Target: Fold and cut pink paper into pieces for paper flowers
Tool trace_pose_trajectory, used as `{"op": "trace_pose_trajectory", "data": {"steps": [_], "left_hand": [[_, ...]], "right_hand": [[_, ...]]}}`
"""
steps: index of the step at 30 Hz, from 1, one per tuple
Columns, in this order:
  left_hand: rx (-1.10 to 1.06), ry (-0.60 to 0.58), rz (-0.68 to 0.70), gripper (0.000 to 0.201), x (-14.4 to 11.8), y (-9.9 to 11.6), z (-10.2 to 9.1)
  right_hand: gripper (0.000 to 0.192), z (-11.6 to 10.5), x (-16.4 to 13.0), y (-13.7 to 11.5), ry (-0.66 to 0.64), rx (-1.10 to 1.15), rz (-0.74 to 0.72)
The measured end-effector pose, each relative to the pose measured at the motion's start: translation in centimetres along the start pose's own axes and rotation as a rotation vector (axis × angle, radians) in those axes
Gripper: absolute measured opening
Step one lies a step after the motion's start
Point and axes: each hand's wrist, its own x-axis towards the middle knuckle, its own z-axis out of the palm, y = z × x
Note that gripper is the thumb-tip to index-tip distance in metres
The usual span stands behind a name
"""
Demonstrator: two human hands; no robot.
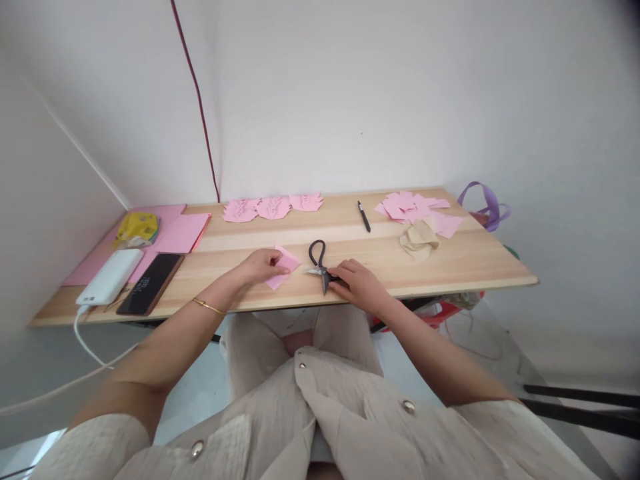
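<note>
My left hand (261,266) pinches a small folded piece of pink paper (286,262) between thumb and fingers, close to the table's front edge. To its right, black-handled scissors (319,268) lie on the wood with their blades spread apart. One handle loop points away from me. My right hand (357,285) has its fingers closed around the other handle, which is partly hidden. The blades and the paper are apart. Three pink cut-paper pieces with jagged edges (273,207) stand in a row at the back of the table.
The wooden table (330,230) meets the wall. At left are pink sheets (183,231), a yellow packet (137,230), a white power bank (111,277) with a cable and a phone (151,283). At right lie a pen (363,217), pink scraps (407,206) and a crumpled beige cloth-like piece (419,240).
</note>
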Motion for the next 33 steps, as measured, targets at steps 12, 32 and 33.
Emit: {"op": "trace_pose_trajectory", "data": {"steps": [12, 32, 33], "left_hand": [[-0.089, -0.001, 0.095, 0.02, -0.5, -1.2, 0.0], [0.171, 0.182, 0.522, 0.03, -2.6, -3.8, 0.7], [0.173, 0.179, 0.52, 0.03, -2.6, -3.9, 0.7]], "right_hand": [[0.027, 0.5, 4.1, 0.9, -0.108, -0.079, -0.175], [0.029, 1.2, 5.6, -0.1, -0.225, 0.128, -0.294], [0.029, 1.1, 5.6, -0.1, -0.233, 0.135, -0.296]]}}
